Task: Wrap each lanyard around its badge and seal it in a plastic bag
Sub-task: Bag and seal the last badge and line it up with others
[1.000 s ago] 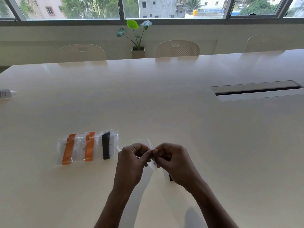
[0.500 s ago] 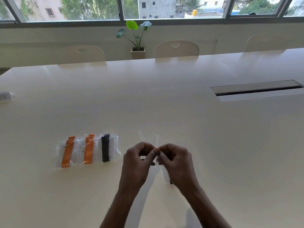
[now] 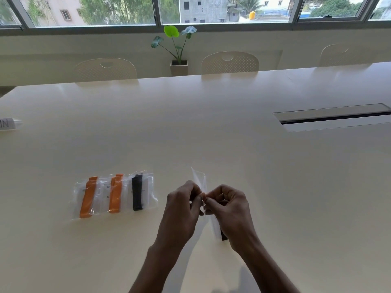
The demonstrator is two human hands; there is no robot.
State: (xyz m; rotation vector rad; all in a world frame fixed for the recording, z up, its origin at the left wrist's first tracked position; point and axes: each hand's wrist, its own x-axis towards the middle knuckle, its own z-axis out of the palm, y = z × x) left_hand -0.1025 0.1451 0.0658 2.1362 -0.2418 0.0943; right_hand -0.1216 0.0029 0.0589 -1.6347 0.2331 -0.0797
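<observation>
Here the left hand (image 3: 181, 208) and right hand (image 3: 229, 210) pinch the plastic bag (image 3: 200, 180) between them, its long axis pointing away.

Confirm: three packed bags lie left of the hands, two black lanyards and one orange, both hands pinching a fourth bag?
Colours are swapped: the head view shows two orange lanyards and one black lanyard in the three bags left of the hands. The left hand and right hand do pinch a fourth bag.
</observation>
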